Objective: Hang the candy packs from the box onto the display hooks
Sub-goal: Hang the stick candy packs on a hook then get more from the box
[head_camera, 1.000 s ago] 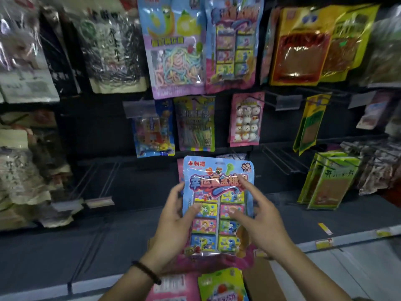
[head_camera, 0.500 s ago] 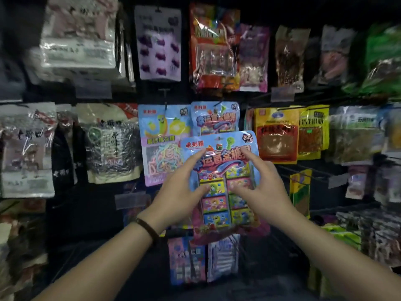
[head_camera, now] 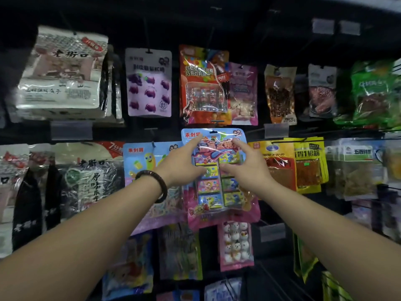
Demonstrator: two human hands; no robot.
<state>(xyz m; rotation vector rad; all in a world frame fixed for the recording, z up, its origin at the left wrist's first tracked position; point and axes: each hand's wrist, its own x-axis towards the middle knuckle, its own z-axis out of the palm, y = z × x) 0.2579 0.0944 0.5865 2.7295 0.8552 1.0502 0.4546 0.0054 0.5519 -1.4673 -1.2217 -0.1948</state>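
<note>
Candy pack (head_camera: 217, 192), blue at the top and pink at the bottom, with small coloured boxes showing through its clear window, is upright against the far display wall, in the middle row of hanging goods. I see both hands on it. My left hand (head_camera: 184, 164) takes its left edge, index finger stretched up to the top left corner and thumb laid across the front. My right hand (head_camera: 245, 168) mirrors that on the right edge, index finger near the top right corner and thumb pointing inward on the window. The other fingers are hidden behind the pack, so I read both hands as pinching it by the sides. The hang slot (head_camera: 213, 132) sits at the top edge; I cannot tell whether a hook passes through it.

A dark bead bracelet (head_camera: 152, 183) circles the left wrist. Just left of the pack hangs a blue pack with a yellow cartoon corn (head_camera: 147, 161), and just right a yellow pack (head_camera: 280, 161). Directly above is a red chocolate pack (head_camera: 204, 83), with a purple grape pack (head_camera: 148, 83) to its left. Below hangs a pink pack of snowman sweets (head_camera: 235, 244).
</note>
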